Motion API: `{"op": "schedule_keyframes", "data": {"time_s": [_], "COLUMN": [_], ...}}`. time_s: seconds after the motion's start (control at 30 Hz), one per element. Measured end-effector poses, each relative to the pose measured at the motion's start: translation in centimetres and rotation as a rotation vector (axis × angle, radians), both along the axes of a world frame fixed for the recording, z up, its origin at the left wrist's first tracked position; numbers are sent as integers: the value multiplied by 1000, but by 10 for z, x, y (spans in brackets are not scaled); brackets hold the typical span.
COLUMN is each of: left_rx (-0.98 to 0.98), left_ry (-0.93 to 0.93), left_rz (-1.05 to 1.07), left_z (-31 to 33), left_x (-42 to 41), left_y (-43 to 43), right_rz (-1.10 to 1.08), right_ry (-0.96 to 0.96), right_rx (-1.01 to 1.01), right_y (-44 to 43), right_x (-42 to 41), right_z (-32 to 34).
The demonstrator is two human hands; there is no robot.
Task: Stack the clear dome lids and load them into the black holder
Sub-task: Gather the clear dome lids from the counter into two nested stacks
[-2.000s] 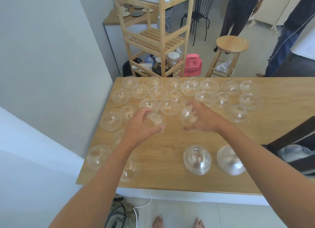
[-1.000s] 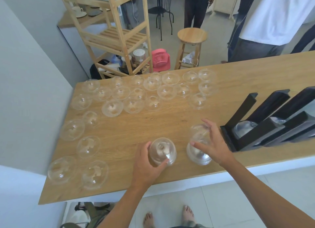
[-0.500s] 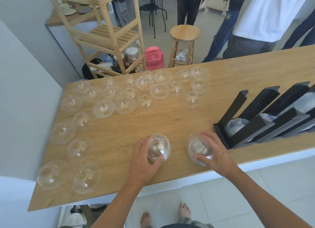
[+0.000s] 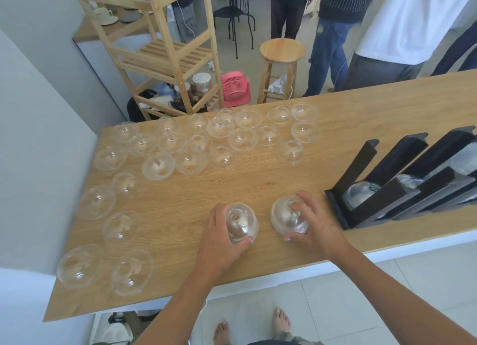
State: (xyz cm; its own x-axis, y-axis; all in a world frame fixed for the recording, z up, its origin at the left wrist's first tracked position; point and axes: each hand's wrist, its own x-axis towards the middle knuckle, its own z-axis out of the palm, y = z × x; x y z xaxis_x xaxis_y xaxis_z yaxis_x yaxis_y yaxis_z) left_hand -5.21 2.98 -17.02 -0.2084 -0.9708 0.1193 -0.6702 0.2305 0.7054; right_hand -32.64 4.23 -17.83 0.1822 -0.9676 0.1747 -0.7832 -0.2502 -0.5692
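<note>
Left hand (image 4: 219, 241) curls round the left dome (image 4: 242, 223), thumb on the near rim and fingers wrapped behind. Just beside it, the right hand (image 4: 317, 226) clamps the right dome (image 4: 286, 215) from the outer side, fingertips over the crown. Both domes sit rim-down on the table (image 4: 258, 187) close to its near edge, nearly touching each other.

The black holder (image 4: 369, 211) lies directly right of the right hand and close to it. Its channels slope up and away to the right, so I judge that a stack has to be tipped onto that slanted axis and fed in from the low, open end. The right hand is the nearer one for that.

Whether each dome is one lid or several nested is hard to tell through the clear plastic. The loaded lids (image 4: 360, 192) show only partly behind the holder's front wall, and its far channels are cut off by the frame. Farther back, the loose lids (image 4: 191, 161) are spread out singly, unstacked.
</note>
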Motion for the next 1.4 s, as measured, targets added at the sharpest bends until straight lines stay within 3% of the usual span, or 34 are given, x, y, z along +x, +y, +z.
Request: {"op": "schedule_keyframes", "data": {"time_s": [0.57, 0.73, 1.03, 1.13, 1.3, 1.4], "left_rx": [207, 201, 83, 125, 163, 207], "left_ry": [-114, -186, -203, -217, -266, -395], "left_rz": [-11, 21, 308, 361, 370, 287], "left_z": [8, 26, 71, 76, 76, 73], "left_x": [-1, 30, 154, 191, 234, 245], "left_y": [-12, -16, 3, 16, 41, 50], "right_rz": [-9, 58, 348, 466, 621, 689], "right_ry": [-95, -33, 39, 82, 192, 265], "right_rx": [97, -58, -83, -74, 7, 79], "right_y": [-6, -17, -62, -75, -92, -101], "right_x": [6, 21, 134, 178, 244, 278], "right_z": [7, 30, 72, 72, 65, 59]}}
